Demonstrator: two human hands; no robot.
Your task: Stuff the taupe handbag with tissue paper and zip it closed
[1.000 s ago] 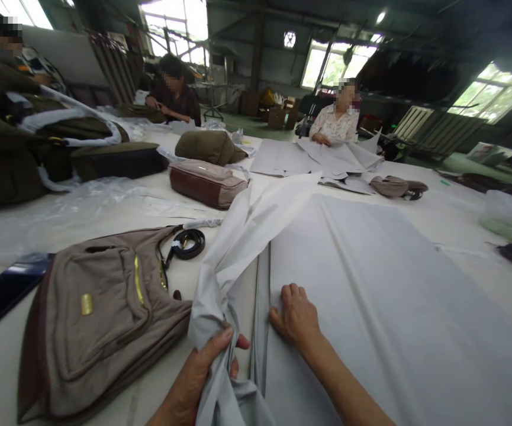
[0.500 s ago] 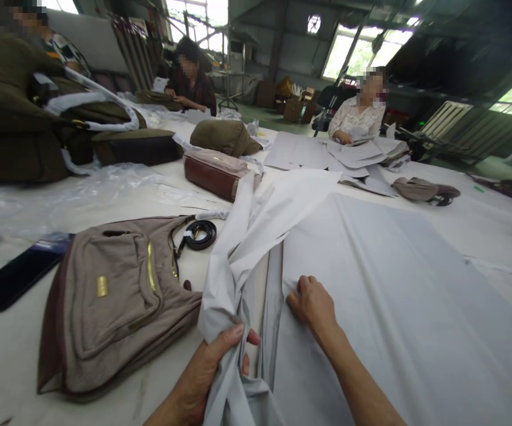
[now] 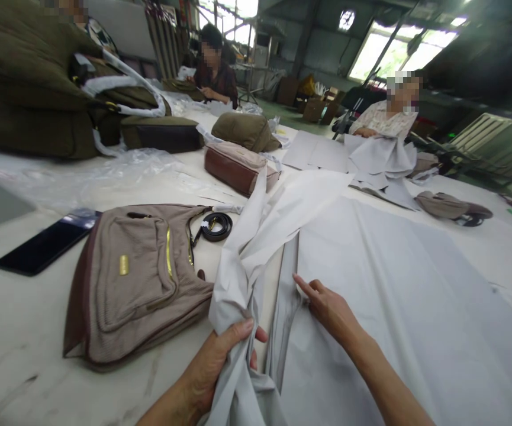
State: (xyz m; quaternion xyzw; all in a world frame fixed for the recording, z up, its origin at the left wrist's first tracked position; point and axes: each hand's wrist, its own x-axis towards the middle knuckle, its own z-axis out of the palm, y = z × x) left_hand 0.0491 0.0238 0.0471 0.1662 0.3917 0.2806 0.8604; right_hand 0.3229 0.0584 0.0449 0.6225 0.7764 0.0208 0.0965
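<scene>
Wearer's left hand (image 3: 209, 367) and right hand (image 3: 329, 306): two. Crumpled sheet (image 3: 239, 275): one. Flat sheets (image 3: 398, 296): count unclear. Phone (image 3: 47, 245): one. Coiled strap (image 3: 218, 238): one. Brown bags (image 3: 138, 278): at least two. Olive bags (image 3: 242, 131): at least three. Co-workers (image 3: 216, 81): three. Windows (image 3: 389, 50): two.

Toward the left edge of the white, smudged desk (image 3: 20, 349) lie a phone (image 3: 47, 244), a taupe bag (image 3: 140, 287) and a coiled strap (image 3: 218, 238); grey sheets (image 3: 398, 302) spread toward its right. Nearer the far edge sit a maroon-sided bag (image 3: 233, 168), olive bags (image 3: 240, 131), plastic film (image 3: 87, 177) and paler sheets (image 3: 315, 151).
</scene>
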